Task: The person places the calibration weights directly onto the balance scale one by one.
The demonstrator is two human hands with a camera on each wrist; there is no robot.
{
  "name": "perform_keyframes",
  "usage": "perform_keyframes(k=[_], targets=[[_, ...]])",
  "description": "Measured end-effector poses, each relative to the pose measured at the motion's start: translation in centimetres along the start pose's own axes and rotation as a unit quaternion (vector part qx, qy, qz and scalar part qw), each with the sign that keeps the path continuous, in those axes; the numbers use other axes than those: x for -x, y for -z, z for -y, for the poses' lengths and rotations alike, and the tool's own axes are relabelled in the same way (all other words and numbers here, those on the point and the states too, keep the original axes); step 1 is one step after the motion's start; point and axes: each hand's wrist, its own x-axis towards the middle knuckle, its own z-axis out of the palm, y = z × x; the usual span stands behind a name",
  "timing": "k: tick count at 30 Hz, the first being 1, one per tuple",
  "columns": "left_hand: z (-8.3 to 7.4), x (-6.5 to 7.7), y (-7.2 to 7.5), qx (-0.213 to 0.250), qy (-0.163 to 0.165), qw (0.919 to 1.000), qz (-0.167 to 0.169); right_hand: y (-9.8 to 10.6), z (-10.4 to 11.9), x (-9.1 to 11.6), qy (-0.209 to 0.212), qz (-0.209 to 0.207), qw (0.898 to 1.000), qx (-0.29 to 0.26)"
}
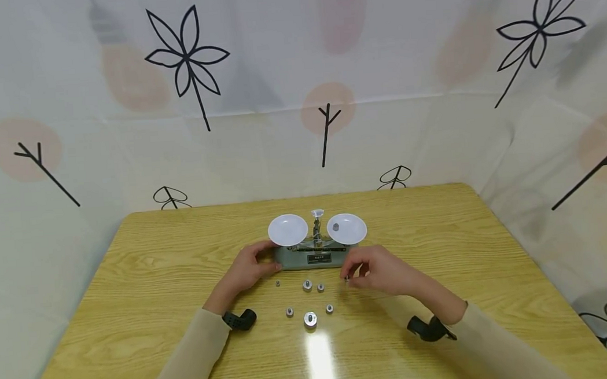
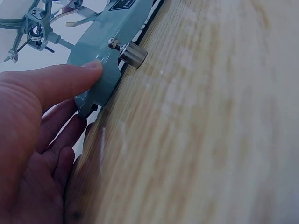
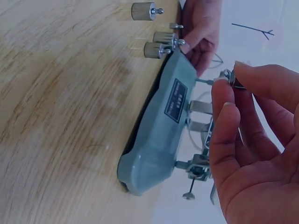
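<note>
A two-pan balance (image 1: 302,259) is gripped at its left end by the thumb and fingers of the left hand (image 1: 247,267), while the right hand (image 1: 378,270) is held just in front of its right end. Six knobbed metal weights (image 1: 310,321) are set out in front of the balance, and another weight (image 1: 336,227) is seen on its right pan (image 1: 355,231). A small metal weight (image 3: 237,83) is pinched in the right fingertips; weight loading is judged to be in hand, a steady lift and gentle release onto the balance's right pan being likely called for next.
</note>
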Motion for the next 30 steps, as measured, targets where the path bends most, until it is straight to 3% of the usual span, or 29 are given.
perform_keyframes(k=[11,18,20,27,30], targets=[[-0.4,0.1,0.0,-0.001,0.005,1.0,0.0,0.8,0.3,-0.2,0.001,-0.009,1.0,0.004],[-4.5,1.3,0.4,-0.01,0.005,0.9999,0.003,1.5,0.4,-0.2,-0.005,-0.015,1.0,-0.001],[-4.3,1.3,0.4,-0.013,0.004,0.9999,0.005,1.8,0.4,-0.2,-0.003,-0.021,1.0,-0.001],[-0.4,0.1,-0.2,-0.01,0.003,0.9999,-0.006,2.7,0.8,-0.3,-0.017,-0.03,0.999,0.007],[-0.1,0.0,-0.2,-0.005,0.004,1.0,-0.004,2.9,0.8,-0.3,-0.021,-0.03,0.999,0.01]])
